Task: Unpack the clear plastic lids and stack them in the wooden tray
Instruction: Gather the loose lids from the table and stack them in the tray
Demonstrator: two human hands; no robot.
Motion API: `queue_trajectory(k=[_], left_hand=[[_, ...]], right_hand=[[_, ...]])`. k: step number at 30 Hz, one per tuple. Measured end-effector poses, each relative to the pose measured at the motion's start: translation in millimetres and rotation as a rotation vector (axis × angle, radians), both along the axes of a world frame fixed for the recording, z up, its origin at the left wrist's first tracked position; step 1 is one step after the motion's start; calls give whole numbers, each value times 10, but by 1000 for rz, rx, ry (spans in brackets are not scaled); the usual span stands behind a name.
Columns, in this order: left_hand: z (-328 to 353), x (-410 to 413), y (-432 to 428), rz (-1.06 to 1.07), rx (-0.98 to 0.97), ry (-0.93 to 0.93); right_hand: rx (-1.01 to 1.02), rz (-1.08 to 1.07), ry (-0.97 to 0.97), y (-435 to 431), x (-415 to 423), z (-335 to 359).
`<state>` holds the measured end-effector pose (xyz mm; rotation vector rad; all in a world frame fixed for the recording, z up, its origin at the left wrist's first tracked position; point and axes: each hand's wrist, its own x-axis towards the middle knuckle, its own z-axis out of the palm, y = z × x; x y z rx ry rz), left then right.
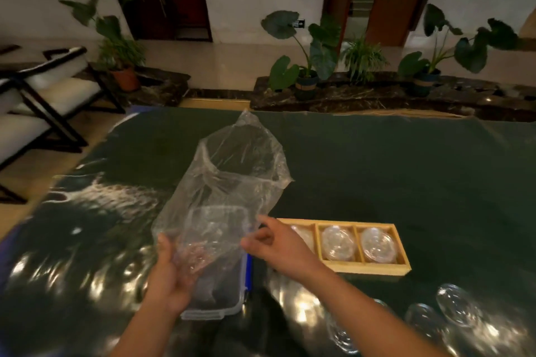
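Unpacking step, head view. A clear plastic bag [232, 182] of thin, crinkled film is held up over the desk [377, 159], its mouth slack and pointing to 12 o'clock. The left hand [171, 272] has its fingers curled round the bag's lower end. The right hand [272, 243] pinches the film's side edge between thumb and forefinger, the other fingers loosely bent.

The bag looks mostly hollow; whether lids remain in its gathered bottom cannot be told. Beneath it stands a rectangular clear container [214, 310] with a blue latch [246, 272].

At 3 o'clock of the hands lies the wooden tray [374, 268], pale, straight-walled, in three compartments, with round domed clear lids [338, 242] stacked in at least the middle and right ones. More loose lids [455, 304] lie on the glossy dark green desk cover at 5 o'clock.

Judged next: empty or set aside the bag, then gather the loose lids. They are slippery and light, and nest only if aligned.
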<state>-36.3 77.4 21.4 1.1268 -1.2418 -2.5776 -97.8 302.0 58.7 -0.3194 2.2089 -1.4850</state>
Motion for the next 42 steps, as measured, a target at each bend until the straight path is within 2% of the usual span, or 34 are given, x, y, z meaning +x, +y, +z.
queue_trajectory(k=[6, 9, 16, 20, 24, 29, 34, 38, 42], left_hand=[[71, 342, -501, 64, 136, 90], [85, 552, -834, 154, 111, 105], [-85, 902, -1539, 426, 62, -48], [-219, 941, -1890, 565, 133, -86], [-382, 804, -2156, 637, 269, -42], [-482, 609, -2211, 577, 343, -131], [-493, 588, -2042, 453, 198, -278], [-470, 621, -1785, 388, 219, -365], [-410, 503, -1363, 177, 108, -309]], right_hand=[[-70, -82, 49, -869, -21, 50], [-123, -29, -74, -1164, -56, 59], [-147, 73, -283, -1712, 35, 48], [-110, 103, -345, -1753, 102, -34], [-83, 45, -374, -1687, 149, -140], [-50, -63, -377, -1491, 132, -191], [-59, -181, -359, -1305, 92, -234], [-54, -234, -350, -1246, 35, -315], [-42, -257, -340, -1238, 18, -365]])
